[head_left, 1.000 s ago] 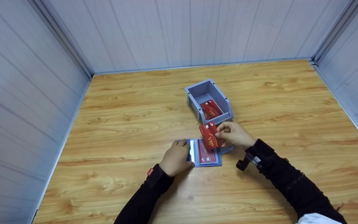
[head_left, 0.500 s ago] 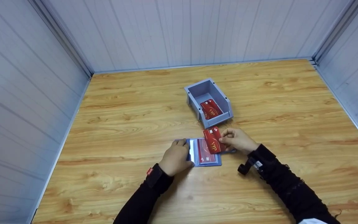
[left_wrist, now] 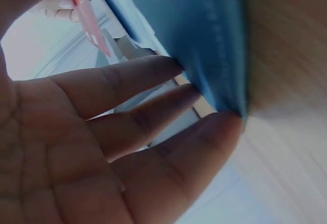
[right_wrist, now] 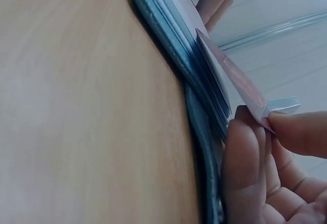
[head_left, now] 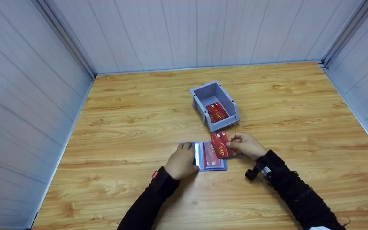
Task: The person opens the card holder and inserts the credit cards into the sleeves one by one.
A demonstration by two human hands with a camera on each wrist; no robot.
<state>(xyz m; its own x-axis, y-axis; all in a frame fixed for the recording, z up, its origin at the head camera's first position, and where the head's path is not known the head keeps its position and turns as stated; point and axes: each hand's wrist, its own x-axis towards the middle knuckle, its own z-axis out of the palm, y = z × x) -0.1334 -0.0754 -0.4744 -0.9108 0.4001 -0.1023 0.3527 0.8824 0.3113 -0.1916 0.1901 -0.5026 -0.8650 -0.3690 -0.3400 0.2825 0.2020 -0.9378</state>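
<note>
A blue card holder (head_left: 225, 166) lies open on the wooden table, with a red card (head_left: 212, 155) inside a clear sleeve. Across its left cover (left_wrist: 204, 35), my left hand (head_left: 180, 161) holds it, fingers at the far edge and thumb at the near edge. Between thumb and fingers, my right hand (head_left: 246, 145) pinches a red VIP card (head_left: 220, 145) by its right edge. That card is tilted above the holder's right side and hides part of the sleeve. In the right wrist view its lower edge is close to the stacked sleeves (right_wrist: 212, 75); contact cannot be told.
Just behind the holder stands a grey open-front bin (head_left: 225, 123) with several red VIP cards (head_left: 217, 112) in it. The holder's blue strap (right_wrist: 202, 147) runs under the right hand. Pale panel walls (head_left: 158, 35) border the table at the back and sides.
My right hand has moved slightly right and toward me with the VIP card, away from the bin's front. The left hand and the card holder have stayed in place.
</note>
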